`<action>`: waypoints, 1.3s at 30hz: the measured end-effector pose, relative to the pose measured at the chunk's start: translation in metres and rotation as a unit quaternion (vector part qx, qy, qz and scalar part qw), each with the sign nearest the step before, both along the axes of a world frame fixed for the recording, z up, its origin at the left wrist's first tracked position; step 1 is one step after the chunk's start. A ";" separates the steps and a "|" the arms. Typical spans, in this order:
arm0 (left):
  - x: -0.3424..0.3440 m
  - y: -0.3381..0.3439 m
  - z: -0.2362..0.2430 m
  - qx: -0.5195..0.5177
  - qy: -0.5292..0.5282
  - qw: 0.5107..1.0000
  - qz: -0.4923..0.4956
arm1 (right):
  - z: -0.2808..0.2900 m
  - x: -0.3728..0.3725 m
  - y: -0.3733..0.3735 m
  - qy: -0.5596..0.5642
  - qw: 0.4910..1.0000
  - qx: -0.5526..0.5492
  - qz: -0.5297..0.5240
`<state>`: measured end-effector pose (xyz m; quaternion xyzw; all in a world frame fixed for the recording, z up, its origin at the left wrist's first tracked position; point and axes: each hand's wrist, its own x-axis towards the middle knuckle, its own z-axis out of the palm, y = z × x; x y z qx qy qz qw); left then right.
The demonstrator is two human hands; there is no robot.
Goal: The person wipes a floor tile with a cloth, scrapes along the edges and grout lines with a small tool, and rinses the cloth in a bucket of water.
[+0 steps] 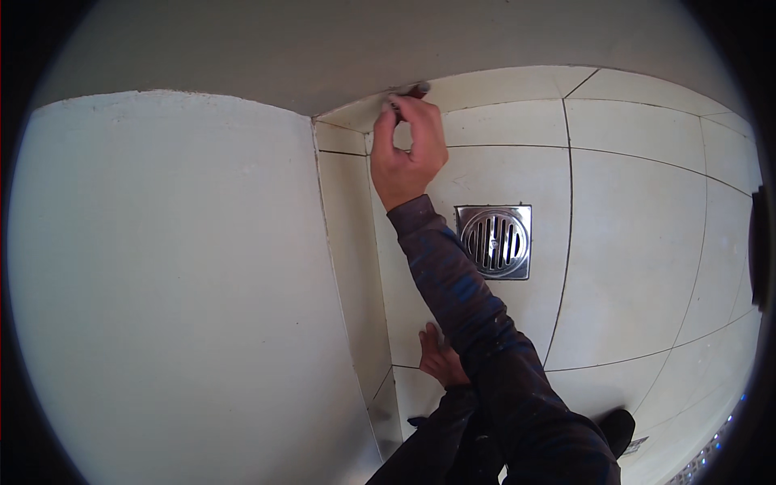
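Observation:
My right hand [411, 149] reaches far forward to the corner where the painted wall meets the tiled skirting [501, 87]. Its thumb and fingers are closed in a pinch around a small tool with a dark red handle [419, 90]. The tool lies against the top edge of the skirting; its working end is hidden by my fingers and too small to name. Lower down, my left hand [439, 360] is partly covered by my right forearm. Its visible fingers are apart, near the foot of the left wall, and I see nothing in them.
A square metal floor drain [494, 242] is set in the cream floor tiles [638, 267], right of my right forearm. A pale wall panel [178, 275] rises close on the left, and a grey wall [485, 36] stands ahead. A dark shoe [618, 431] shows at the lower right.

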<state>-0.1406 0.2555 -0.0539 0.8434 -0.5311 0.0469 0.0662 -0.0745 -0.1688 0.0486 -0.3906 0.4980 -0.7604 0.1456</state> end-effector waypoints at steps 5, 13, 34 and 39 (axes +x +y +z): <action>-0.005 -0.006 0.006 -0.006 0.014 1.000 0.005 | 0.003 -0.003 -0.003 -0.047 0.997 0.020 -0.053; -0.008 -0.008 0.008 -0.010 0.029 0.999 0.014 | -0.001 0.011 0.001 -0.029 0.999 0.025 -0.018; -0.014 -0.006 0.011 -0.017 0.061 0.997 0.048 | -0.006 0.030 0.010 0.014 0.999 0.018 0.036; -0.012 -0.006 0.016 -0.011 0.068 0.996 0.057 | -0.009 0.035 0.011 0.038 0.997 -0.004 0.071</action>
